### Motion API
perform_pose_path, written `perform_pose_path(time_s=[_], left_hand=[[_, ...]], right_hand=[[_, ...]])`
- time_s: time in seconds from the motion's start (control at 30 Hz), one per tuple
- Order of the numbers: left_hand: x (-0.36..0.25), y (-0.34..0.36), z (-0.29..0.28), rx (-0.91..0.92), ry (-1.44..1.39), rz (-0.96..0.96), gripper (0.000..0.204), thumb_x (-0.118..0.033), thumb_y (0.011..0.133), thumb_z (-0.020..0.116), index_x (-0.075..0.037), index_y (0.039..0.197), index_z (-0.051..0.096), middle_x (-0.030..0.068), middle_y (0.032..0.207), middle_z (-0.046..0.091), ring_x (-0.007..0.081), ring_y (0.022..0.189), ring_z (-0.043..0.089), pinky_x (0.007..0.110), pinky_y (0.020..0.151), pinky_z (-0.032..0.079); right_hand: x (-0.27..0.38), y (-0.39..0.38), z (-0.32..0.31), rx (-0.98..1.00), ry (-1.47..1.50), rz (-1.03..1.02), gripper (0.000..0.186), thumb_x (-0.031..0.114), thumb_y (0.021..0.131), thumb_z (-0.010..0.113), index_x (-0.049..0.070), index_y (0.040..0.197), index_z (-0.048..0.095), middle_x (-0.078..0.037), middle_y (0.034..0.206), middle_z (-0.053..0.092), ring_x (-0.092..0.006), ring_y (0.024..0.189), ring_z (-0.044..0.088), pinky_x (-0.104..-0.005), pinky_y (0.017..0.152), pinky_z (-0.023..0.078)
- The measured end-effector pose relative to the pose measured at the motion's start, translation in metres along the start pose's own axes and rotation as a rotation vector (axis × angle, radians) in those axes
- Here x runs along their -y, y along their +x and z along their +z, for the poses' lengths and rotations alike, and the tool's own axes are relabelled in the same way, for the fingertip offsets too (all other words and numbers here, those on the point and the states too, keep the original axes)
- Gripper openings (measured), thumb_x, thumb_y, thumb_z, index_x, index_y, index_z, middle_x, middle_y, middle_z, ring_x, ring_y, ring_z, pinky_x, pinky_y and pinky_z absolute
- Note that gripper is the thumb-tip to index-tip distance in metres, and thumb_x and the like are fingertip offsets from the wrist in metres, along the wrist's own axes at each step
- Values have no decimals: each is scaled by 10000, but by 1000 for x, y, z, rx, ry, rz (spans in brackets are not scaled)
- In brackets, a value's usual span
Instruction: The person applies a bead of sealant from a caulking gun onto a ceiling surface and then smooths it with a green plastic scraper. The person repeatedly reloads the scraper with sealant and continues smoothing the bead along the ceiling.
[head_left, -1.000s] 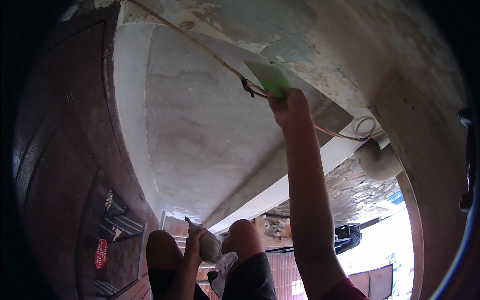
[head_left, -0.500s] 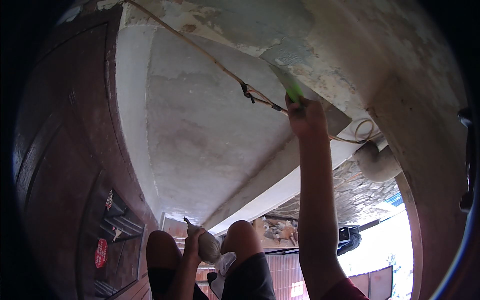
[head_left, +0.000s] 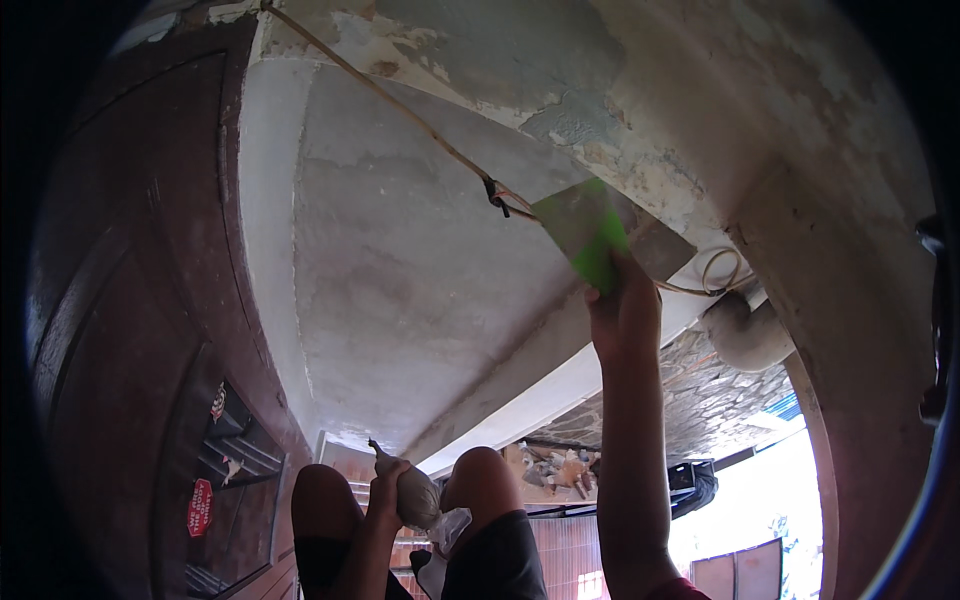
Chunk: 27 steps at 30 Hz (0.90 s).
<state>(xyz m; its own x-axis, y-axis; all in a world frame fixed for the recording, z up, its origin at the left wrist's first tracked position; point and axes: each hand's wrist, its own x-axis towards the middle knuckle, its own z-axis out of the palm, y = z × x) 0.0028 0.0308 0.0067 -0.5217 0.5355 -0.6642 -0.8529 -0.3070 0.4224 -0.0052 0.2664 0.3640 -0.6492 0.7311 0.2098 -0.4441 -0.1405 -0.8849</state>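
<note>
My right hand (head_left: 628, 305), raised on an outstretched arm, grips a green scraper (head_left: 603, 240) by its lower end. Its broad flat face shows, with a greyish film over part of it. The scraper overlaps the edge between a smooth grey plastered surface (head_left: 420, 230) and a strip of peeling paint (head_left: 570, 118); whether it touches is hard to tell. Low down, between my knees, my left hand (head_left: 386, 488) is closed round a plastic bag (head_left: 418, 500) filled with grey paste, its top twisted to a narrow neck.
A tan cable (head_left: 410, 115) with a dark taped joint (head_left: 492, 192) runs across the plastered surface and behind the scraper. It ends in a loop (head_left: 722, 268) by a thick pipe (head_left: 750, 332). A dark brown wooden door (head_left: 130, 330) stands at left. Rubble (head_left: 560, 470) lies on a ledge below.
My right hand has come down, bringing the scraper away from the peeling patch. The scraper has turned from nearly edge-on to show its flat face. My left hand and the bag stay put.
</note>
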Motion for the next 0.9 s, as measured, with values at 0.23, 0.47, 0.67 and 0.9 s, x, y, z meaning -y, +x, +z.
perform_pose_path(time_s=[0.23, 0.47, 0.67, 0.9], left_hand=[[0, -2, -2, -17, 5, -9, 459, -308, 751, 720, -15, 1073, 573, 120, 913, 608, 269, 821, 645, 419, 713, 549], [-3, -2, -2, -15, -7, -1, 446, -295, 751, 719, -25, 1076, 577, 119, 910, 609, 263, 802, 643, 410, 695, 545], [-3, -3, 1, -27, -2, -2, 404, -283, 762, 710, -36, 1052, 575, 118, 899, 608, 261, 790, 641, 411, 698, 548], [-1, -1, -1, -49, 31, -17, 384, -271, 771, 705, -36, 1041, 566, 123, 902, 603, 271, 789, 646, 426, 705, 556]], right_hand=[[21, -44, 29, -67, -283, -235, 424, 55, 917, 546, 15, 1335, 487, -111, 992, 627, -142, 765, 624, -260, 524, 520], [56, -26, 46, -100, -774, -746, 400, 55, 908, 584, -50, 1288, 521, -111, 894, 646, -111, 746, 593, -236, 659, 491], [105, -7, 94, 114, -1240, -1019, 220, 62, 886, 564, -30, 1084, 594, -147, 882, 677, -181, 780, 646, -303, 733, 499], [90, 55, 187, 497, -1561, -1938, 409, -35, 818, 543, 107, 1194, 613, -129, 1161, 653, -276, 1064, 640, -348, 887, 518]])
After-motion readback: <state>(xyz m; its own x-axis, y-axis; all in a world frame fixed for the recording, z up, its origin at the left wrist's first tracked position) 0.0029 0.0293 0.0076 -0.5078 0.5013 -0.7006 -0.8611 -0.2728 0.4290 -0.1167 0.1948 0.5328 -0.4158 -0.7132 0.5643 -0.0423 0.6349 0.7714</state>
